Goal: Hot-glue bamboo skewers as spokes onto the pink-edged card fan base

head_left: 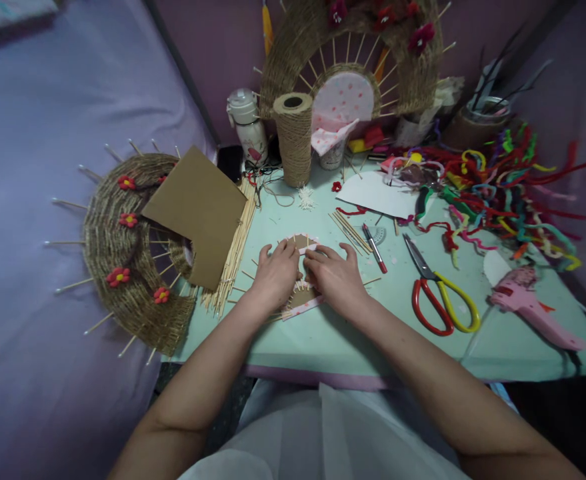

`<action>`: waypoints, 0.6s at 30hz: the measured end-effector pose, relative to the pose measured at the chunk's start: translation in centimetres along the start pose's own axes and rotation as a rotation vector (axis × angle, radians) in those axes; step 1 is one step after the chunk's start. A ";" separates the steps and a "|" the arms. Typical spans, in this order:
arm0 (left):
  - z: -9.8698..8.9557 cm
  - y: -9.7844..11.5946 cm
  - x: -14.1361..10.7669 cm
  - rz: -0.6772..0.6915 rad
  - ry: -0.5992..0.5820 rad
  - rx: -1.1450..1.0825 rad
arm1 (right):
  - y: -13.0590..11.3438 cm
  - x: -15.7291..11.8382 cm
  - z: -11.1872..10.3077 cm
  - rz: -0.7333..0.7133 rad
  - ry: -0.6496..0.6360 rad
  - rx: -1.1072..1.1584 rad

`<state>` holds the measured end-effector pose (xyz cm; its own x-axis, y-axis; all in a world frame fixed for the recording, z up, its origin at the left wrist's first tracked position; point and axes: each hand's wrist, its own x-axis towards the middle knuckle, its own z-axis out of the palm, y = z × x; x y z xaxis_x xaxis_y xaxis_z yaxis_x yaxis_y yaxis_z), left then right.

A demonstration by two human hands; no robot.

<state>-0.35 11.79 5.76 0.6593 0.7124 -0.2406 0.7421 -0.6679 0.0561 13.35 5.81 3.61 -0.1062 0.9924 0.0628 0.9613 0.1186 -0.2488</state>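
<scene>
My left hand (279, 270) and my right hand (336, 273) meet over a small brown cardboard piece (303, 303) with pink-dotted fabric along its edges. Thin sticks fan out from it to both sides, and short stick ends show along its inner curve. The fingers of both hands are bent and closed on the fabric-edged upper part; the thumbs point inward at its middle. My hands hide much of the piece. Right of my right hand lie a red marker pen (375, 248), a clear protractor (377, 235) and a few loose sticks (349, 231).
Scissors (430, 290) and a pink glue gun (535, 307) lie right, below tangled coloured pipe cleaners (483, 193). A twine spool (293, 140) and flask (249, 130) stand behind. Left are a stick bundle (235, 247), cardboard sheet (197, 207) and woven twine fan (107, 247).
</scene>
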 end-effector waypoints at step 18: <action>0.1 0.0 0.0 0.006 0.016 -0.022 | -0.1 -0.1 -0.2 0.003 0.000 0.005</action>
<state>-0.42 11.78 5.66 0.6652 0.7120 -0.2250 0.7408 -0.6671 0.0789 13.32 5.75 3.80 -0.1029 0.9928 0.0617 0.9604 0.1153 -0.2536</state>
